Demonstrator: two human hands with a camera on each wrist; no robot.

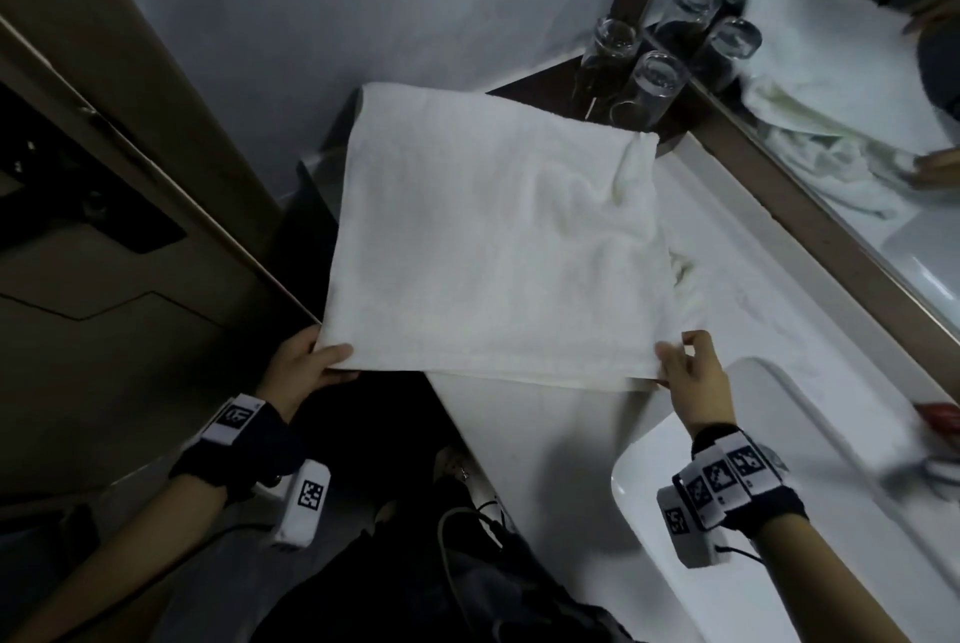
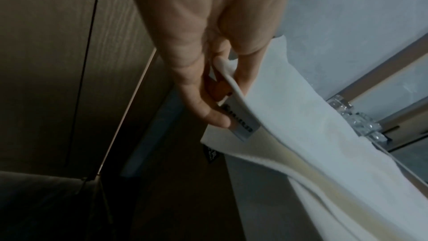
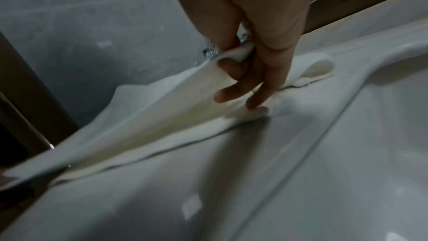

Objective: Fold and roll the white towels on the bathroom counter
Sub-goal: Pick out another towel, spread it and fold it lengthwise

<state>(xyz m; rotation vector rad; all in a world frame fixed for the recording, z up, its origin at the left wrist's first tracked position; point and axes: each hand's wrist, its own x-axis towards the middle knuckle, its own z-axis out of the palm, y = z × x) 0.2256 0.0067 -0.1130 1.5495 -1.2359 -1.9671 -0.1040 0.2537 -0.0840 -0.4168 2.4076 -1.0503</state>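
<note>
A white towel [image 1: 488, 237], doubled over in layers, lies spread across the left end of the white counter [image 1: 545, 434]. My left hand [image 1: 311, 362] pinches its near left corner, beyond the counter's edge. In the left wrist view the thumb and fingers [image 2: 215, 116] clamp the towel [image 2: 301, 135] edge beside a sewn label [image 2: 243, 125]. My right hand [image 1: 680, 362] pinches the near right corner. The right wrist view shows that hand [image 3: 243, 72] lifting the upper layer of the towel [image 3: 150, 109] off a lower layer that rests on the counter.
Several upturned drinking glasses [image 1: 654, 76] stand on a dark tray at the towel's far right corner, against a framed mirror [image 1: 857, 97]. A white sink basin [image 1: 779, 512] lies at the near right, with a red object [image 1: 940, 416] beyond it. A dark wooden door [image 1: 104, 227] stands at the left.
</note>
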